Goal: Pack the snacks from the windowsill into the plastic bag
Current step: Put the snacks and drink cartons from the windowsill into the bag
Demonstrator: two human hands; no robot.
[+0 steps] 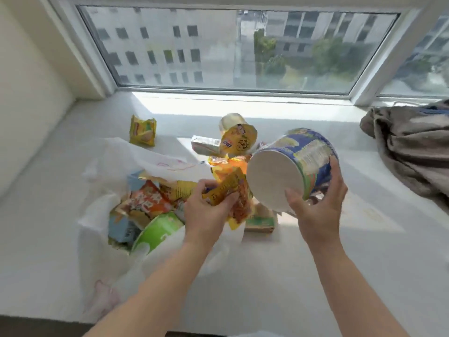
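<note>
Snacks already fill the plastic bag (97, 215) at my left on the windowsill (315, 276): a green cup (155, 231), an orange packet (145, 200) and a pale blue box (120, 228) lie in its open mouth. My left hand (206, 210), at that mouth's right edge, pinches a yellow-orange packet (230, 188) between thumb and curled fingers. Right of it, my right hand (318, 205) grips the blue noodle cup (294, 166) by its wall, tipped on its side with the white base facing me and its long axis running away toward the window. I judge the bag lies down and left of that cup, nearer my left hand. Loose snacks remain behind: a yellow bag (142, 130), a yellow cup (237, 135).
</note>
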